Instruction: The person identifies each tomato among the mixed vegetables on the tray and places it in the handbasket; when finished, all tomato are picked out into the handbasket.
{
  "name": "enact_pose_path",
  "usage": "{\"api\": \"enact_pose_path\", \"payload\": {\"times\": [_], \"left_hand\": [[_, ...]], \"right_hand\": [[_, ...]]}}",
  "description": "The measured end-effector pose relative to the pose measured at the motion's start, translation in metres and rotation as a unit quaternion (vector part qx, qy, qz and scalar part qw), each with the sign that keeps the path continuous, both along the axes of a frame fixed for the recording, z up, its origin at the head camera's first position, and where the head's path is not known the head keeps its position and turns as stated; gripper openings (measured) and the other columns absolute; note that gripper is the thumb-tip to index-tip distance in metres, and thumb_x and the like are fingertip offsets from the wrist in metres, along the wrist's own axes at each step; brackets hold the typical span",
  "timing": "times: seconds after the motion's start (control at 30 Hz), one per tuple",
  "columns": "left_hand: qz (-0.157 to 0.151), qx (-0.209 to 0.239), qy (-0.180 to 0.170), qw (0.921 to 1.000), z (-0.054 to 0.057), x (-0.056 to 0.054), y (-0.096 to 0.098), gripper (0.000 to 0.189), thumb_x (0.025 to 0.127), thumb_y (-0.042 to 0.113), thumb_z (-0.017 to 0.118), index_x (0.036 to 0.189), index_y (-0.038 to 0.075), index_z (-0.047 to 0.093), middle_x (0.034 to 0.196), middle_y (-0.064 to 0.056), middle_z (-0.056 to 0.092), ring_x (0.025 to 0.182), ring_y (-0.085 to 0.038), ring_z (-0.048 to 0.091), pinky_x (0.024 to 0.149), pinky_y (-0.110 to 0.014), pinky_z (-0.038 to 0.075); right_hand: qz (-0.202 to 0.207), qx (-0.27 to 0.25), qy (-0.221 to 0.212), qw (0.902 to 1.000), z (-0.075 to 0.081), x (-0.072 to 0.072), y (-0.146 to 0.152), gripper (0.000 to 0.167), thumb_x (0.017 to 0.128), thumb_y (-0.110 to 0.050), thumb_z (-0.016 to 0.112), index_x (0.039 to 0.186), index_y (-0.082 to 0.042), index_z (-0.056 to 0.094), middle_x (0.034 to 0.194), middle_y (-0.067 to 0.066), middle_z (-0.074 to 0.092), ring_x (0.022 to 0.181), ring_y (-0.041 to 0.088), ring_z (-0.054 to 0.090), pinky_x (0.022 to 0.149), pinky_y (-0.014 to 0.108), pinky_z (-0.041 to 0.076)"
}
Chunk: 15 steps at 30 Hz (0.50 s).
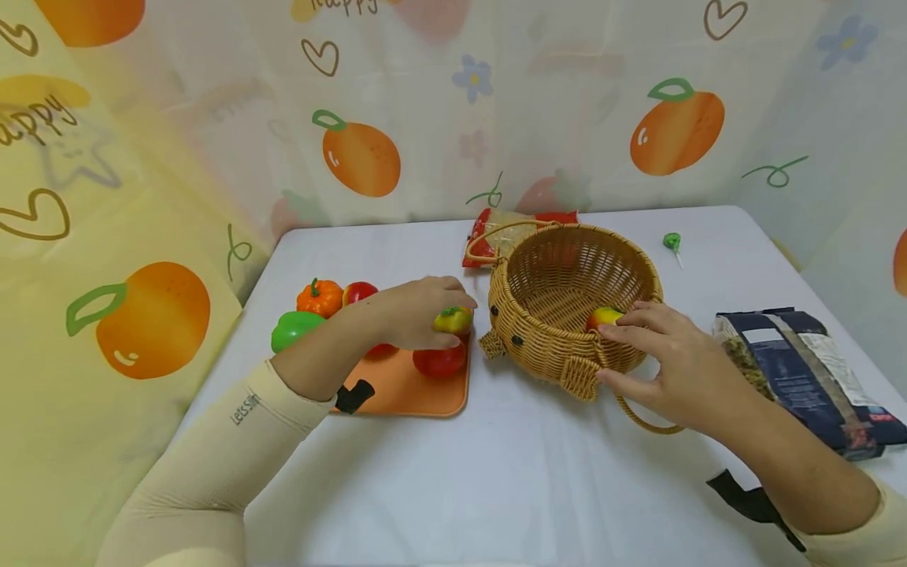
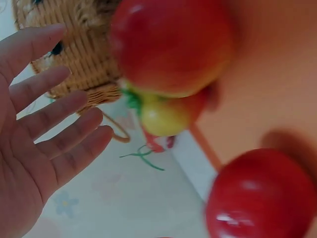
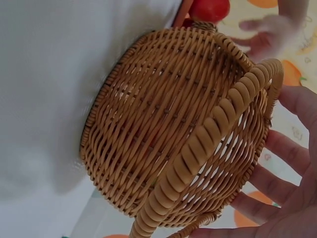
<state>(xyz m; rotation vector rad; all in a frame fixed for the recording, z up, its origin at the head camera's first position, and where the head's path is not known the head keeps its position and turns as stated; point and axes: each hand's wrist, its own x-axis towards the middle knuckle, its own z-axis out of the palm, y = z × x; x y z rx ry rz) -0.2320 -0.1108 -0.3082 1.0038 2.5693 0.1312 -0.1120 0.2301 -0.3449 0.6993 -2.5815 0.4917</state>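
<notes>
My left hand [image 1: 418,311] reaches over the orange tray [image 1: 397,398]. Its fingers look spread in the left wrist view, beside a small yellow fruit with a green top [image 1: 453,319] and a large red fruit [image 2: 171,47]. Another red fruit [image 1: 439,361] lies at the tray's right edge. To the right stands a wicker basket [image 1: 546,342] with an animal face, holding a red-and-yellow fruit [image 1: 602,317]. My right hand [image 1: 666,358] rests at the basket's near right rim, its fingers extended; one basket handle [image 3: 198,144] rises in front of them.
A green pepper [image 1: 296,329], an orange pumpkin-shaped pepper [image 1: 320,298] and a red apple-like fruit [image 1: 359,292] lie on the tray's left. Behind the basket sits a red packet [image 1: 478,236]. A green lollipop [image 1: 671,242] and a dark blue bag [image 1: 808,378] lie right.
</notes>
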Motion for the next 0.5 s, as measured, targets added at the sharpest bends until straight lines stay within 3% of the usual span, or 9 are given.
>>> {"api": "enact_pose_path", "payload": {"times": [0.2, 0.5], "left_hand": [[-0.015, -0.021, -0.007, 0.9996, -0.02, 0.014, -0.019, 0.057, 0.095, 0.036, 0.073, 0.147, 0.022, 0.054, 0.147, -0.003, 0.05, 0.132, -0.021, 0.048, 0.103, -0.041, 0.053], [0.01, -0.003, -0.007, 0.9999, -0.039, 0.026, -0.027, 0.057, 0.091, 0.033, 0.078, 0.142, 0.022, 0.057, 0.139, -0.004, 0.055, 0.126, -0.022, 0.052, 0.094, -0.042, 0.058]], "right_hand": [[0.0, 0.001, 0.001, 1.0, 0.001, 0.0, 0.0, 0.054, 0.069, -0.03, 0.093, 0.118, -0.014, 0.078, 0.114, 0.01, 0.069, 0.117, 0.036, 0.06, 0.084, 0.06, 0.057], [-0.011, -0.003, -0.015, 0.9998, 0.0, 0.001, -0.001, 0.052, 0.071, -0.03, 0.092, 0.118, -0.014, 0.078, 0.115, 0.009, 0.068, 0.121, 0.035, 0.057, 0.089, 0.063, 0.054]]}}
